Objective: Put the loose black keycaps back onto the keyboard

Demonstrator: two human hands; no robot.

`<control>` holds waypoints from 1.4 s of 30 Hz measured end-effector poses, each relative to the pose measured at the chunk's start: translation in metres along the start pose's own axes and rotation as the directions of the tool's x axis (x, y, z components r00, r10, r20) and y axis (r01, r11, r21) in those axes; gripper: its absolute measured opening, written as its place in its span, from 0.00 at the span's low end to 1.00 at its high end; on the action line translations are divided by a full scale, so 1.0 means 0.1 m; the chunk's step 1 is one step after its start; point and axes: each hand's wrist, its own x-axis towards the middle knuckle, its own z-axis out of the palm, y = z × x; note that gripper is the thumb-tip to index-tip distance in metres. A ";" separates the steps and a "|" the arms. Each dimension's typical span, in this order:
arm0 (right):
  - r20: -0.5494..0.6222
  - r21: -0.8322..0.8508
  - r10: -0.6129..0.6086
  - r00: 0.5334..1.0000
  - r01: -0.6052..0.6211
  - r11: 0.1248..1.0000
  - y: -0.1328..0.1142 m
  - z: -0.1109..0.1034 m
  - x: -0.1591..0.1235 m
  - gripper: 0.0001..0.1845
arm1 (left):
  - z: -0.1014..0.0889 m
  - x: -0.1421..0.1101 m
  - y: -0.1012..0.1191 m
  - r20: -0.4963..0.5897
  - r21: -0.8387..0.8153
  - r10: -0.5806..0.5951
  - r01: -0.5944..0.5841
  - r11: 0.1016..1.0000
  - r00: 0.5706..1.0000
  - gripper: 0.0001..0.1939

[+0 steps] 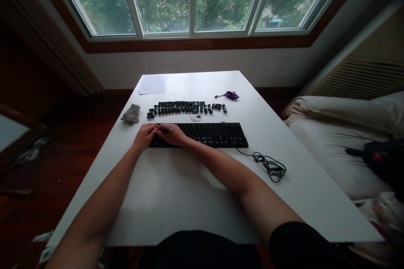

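Observation:
A black keyboard (pixel 214 134) lies across the middle of the white table (pixel 176 193). Both hands rest on its left end. My left hand (pixel 144 135) has its fingers curled on the keyboard's left corner. My right hand (pixel 173 133) is closed in a pinch on a thin tool (pixel 167 129), whose tip points left toward the other hand. Several loose black keycaps (pixel 186 107) lie in rows just behind the keyboard. A small round ring (pixel 195 117) sits between the keycaps and the keyboard.
The keyboard's cable (pixel 269 166) is coiled on the table to the right. A grey cloth (pixel 131 114) lies at the left, a sheet of paper (pixel 152 84) at the far left corner, a purple brush (pixel 230 95) behind. A sofa (pixel 341 143) stands at the right.

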 end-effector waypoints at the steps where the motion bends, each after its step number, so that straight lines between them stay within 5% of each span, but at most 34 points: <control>1: 0.002 -0.003 -0.001 1.000 0.001 1.000 0.00 0.00 0.00 0.09 | 0.00 0.00 0.00 -0.003 0.000 0.000 0.000 1.000 1.000 0.14; 42: -0.002 0.041 0.003 1.000 -0.003 0.999 0.00 -0.01 0.00 0.09 | 0.02 -0.01 -0.03 -0.035 -0.017 0.030 -0.031 0.999 0.999 0.12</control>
